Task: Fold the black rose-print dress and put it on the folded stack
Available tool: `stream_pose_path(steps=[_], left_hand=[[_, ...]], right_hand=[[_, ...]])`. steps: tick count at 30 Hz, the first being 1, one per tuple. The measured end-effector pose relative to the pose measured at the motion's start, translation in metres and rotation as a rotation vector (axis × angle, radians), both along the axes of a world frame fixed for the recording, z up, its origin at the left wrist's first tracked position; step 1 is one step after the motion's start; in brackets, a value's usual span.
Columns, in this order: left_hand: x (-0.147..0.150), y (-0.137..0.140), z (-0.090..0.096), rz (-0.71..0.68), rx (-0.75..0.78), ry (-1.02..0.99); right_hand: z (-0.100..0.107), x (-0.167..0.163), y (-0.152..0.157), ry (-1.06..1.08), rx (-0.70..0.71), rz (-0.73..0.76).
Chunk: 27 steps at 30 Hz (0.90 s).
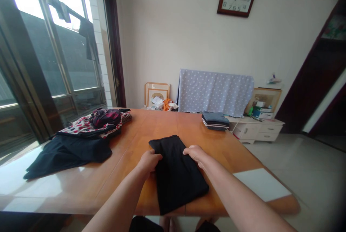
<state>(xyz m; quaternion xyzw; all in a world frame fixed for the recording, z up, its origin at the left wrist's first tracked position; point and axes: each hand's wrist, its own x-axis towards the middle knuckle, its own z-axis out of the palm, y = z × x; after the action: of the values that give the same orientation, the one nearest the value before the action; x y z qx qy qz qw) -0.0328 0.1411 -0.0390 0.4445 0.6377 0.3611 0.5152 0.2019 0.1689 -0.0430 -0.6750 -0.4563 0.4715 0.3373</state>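
A folded black garment (180,178) lies flat near the front edge of the wooden table (151,123); its exact kind cannot be made out. My left hand (150,160) grips its left side, thumb on top and fingers tucked beneath. On the opposite side, my right hand (195,152) pinches the right edge near the far corner. Both hands are closed on the cloth, and the fingers under it are partly hidden.
Loose clothes (89,125) are heaped at the table's left, with a dark garment (70,154) in front. A folded stack (215,121) stands at the far right. A white sheet (262,184) lies near the right corner. Beyond are a polka-dot cloth (214,91) and a white cabinet (261,131).
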Motion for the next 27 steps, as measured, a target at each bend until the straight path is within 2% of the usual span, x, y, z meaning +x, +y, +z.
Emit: stream_pose_path(steps=[6,9,12,15,17,21,24,27], left_hand=[[0.002,-0.01,-0.001,0.044,-0.04,-0.296],[0.002,-0.011,-0.003,0.081,-0.048,-0.413],[0.001,-0.011,0.003,0.12,0.013,-0.372],[-0.003,-0.013,0.022,0.129,0.095,-0.284],[-0.007,-0.015,0.039,0.055,0.154,-0.257],[-0.017,-0.025,0.067,-0.213,0.245,-0.212],[-0.022,-0.032,0.071,-0.325,0.293,-0.079],[-0.023,-0.034,0.064,-0.355,0.365,0.131]], right_hand=[[0.007,0.006,-0.004,0.266,-0.069,0.034],[0.012,0.008,-0.006,0.349,-0.05,0.051],[0.024,0.013,-0.009,0.441,0.013,0.098],[0.044,0.022,-0.015,0.446,0.067,0.203],[0.06,0.028,-0.022,0.407,0.106,0.279],[0.083,0.034,-0.039,0.291,0.226,0.417],[0.085,0.034,-0.051,0.142,0.272,0.427],[0.076,0.033,-0.054,0.045,0.313,0.43]])
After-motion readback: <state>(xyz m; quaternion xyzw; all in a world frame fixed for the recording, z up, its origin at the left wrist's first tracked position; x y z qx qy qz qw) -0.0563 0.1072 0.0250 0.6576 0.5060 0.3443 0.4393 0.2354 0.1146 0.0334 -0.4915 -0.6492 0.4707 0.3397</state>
